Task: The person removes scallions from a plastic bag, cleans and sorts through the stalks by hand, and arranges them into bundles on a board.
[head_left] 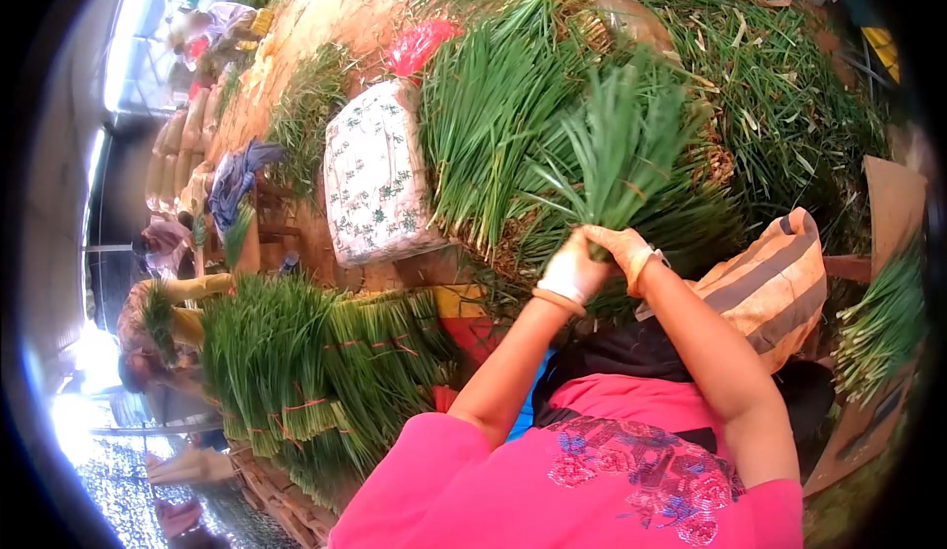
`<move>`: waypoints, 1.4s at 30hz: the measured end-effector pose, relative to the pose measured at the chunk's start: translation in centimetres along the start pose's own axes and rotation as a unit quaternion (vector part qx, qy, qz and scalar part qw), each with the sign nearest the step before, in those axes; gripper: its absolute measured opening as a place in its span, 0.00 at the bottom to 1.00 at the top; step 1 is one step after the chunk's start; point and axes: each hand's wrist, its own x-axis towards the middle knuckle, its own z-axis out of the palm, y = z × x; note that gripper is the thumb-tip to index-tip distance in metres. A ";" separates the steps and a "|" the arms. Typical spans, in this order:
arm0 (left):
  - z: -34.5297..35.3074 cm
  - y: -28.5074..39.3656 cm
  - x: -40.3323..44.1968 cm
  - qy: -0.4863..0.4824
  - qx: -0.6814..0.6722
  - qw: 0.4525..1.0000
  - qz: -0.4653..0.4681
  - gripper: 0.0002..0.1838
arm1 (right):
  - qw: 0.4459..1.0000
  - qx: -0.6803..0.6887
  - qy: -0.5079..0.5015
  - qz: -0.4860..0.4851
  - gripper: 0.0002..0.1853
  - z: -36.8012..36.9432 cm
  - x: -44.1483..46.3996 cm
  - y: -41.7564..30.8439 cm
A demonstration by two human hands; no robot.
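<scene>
My left hand (574, 271) and my right hand (623, 249), both in pale gloves, are closed side by side around the lower end of a bunch of garlic chives (621, 145). The long flat green leaves fan upward and away from my hands, slightly blurred. What lies inside my fingers is hidden. Just beyond the bunch rises a big heap of loose garlic chives (493, 105), with brownish root ends showing at its edges. A striped orange and brown cloth (774, 288) lies beside my right forearm.
Tied bunches of chives (296, 352) with red bands are stacked at left. A white leaf-patterned package (377, 169) stands by the heap, near a red plastic bag (419, 46). Loose greens (779, 95) cover the floor at right. Another person's sleeve (197, 290) shows at far left.
</scene>
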 end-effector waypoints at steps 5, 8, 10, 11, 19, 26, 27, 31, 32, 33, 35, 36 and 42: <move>-3.3 -2.0 -0.4 -0.136 -0.352 0.925 -0.047 0.15 | 0.981 0.161 0.063 0.087 0.13 -2.8 1.5 0.5; -3.8 -6.2 3.5 0.001 -0.319 0.946 -0.055 0.19 | 0.982 0.163 0.064 0.067 0.11 -4.1 2.6 0.8; -0.5 -10.2 6.4 0.009 -0.218 0.976 0.010 0.23 | 0.981 0.180 0.051 0.057 0.10 -4.2 2.9 1.1; -0.1 -9.8 7.3 -0.061 -0.126 0.990 0.017 0.27 | 0.981 0.180 0.047 0.059 0.10 -4.2 2.9 1.0; 9.3 -8.7 11.2 -0.092 0.012 0.994 0.059 0.19 | 0.987 0.140 0.066 0.043 0.12 -5.3 2.4 1.4; 5.1 0.3 4.5 -0.108 0.086 0.986 0.089 0.11 | 0.987 0.153 0.044 -0.025 0.20 -5.7 1.0 -0.2; 4.7 1.0 4.0 -0.087 0.089 0.984 0.131 0.12 | 0.984 0.176 0.026 -0.008 0.22 -6.2 0.6 -0.6; 1.6 4.9 1.7 -0.058 0.059 0.974 0.209 0.10 | 0.968 0.246 -0.020 -0.047 0.20 -7.5 -2.4 -2.7; 2.7 3.4 2.1 -0.111 -0.160 0.970 0.145 0.12 | 0.963 0.261 -0.023 -0.070 0.19 -8.0 -2.9 -3.0; 1.9 4.8 1.0 -0.118 -0.321 0.937 0.074 0.13 | 0.966 0.245 -0.008 -0.076 0.18 -8.7 -3.7 -3.4; -1.0 7.9 -1.2 -0.121 -0.459 0.880 0.026 0.16 | 0.961 0.241 -0.003 -0.136 0.18 -9.2 -5.6 -4.1; -1.3 7.3 -0.9 -0.109 -0.449 0.886 0.027 0.20 | 0.957 0.238 -0.001 -0.166 0.18 -9.3 -7.0 -4.5; 0.5 10.9 -0.4 -0.196 -0.589 0.778 0.102 0.34 | 0.917 0.079 -0.018 -0.391 0.26 -10.3 -14.4 -5.2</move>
